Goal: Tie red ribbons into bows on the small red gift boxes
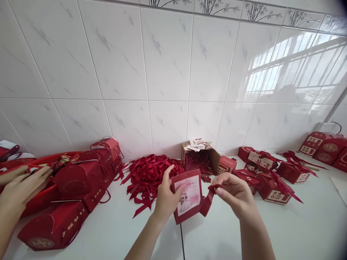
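Note:
Over the middle of the table, my left hand grips a dark red paper gift box by its left edge. A pale pink panel with a small printed couple faces me, and a little hole shows near its top edge. On the box's right, my right hand pinches a dark red ribbon between thumb and fingertips. Where the ribbon meets the box is hard to make out. Just behind my left hand lies a heap of loose red ribbons.
A cardboard box holds dark red pieces, with printed cards on top. Several small red boxes, some ribboned, stand right. Larger red boxes line the left. Another person's hands reach over a red tray there. Tiled wall behind.

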{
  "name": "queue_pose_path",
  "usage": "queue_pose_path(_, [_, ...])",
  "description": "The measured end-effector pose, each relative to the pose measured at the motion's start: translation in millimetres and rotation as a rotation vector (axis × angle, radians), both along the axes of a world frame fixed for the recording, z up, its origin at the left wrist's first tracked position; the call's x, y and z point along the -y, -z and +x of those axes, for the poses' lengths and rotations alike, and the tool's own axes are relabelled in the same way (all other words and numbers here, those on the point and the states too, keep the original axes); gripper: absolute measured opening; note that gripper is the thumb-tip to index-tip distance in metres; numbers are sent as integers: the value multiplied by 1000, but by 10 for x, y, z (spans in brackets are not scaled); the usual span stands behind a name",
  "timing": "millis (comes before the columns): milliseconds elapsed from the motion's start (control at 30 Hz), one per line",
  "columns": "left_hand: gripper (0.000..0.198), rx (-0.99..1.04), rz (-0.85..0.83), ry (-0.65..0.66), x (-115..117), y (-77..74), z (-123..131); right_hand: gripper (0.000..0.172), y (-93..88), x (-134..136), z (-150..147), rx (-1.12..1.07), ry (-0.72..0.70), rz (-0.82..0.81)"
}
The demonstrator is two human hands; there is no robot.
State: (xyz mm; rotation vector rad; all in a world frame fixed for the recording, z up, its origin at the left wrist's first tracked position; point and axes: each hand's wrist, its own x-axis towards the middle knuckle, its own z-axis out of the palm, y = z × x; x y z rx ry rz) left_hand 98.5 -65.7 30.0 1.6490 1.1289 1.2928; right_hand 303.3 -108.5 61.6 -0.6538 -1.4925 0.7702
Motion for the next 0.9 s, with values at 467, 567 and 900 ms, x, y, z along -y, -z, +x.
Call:
queue_pose_path(467, [41, 192, 282, -208, 543, -253, -44, 5, 33, 88, -572, 21, 23, 111])
queue_pose_path(567, [25, 170, 251, -188, 546, -301, -71, 7, 48, 104, -586, 41, 83, 147])
queue_pose_path(900, [16, 220, 283, -52, 459, -347, -137, 8, 92, 64, -586, 40, 164, 223])
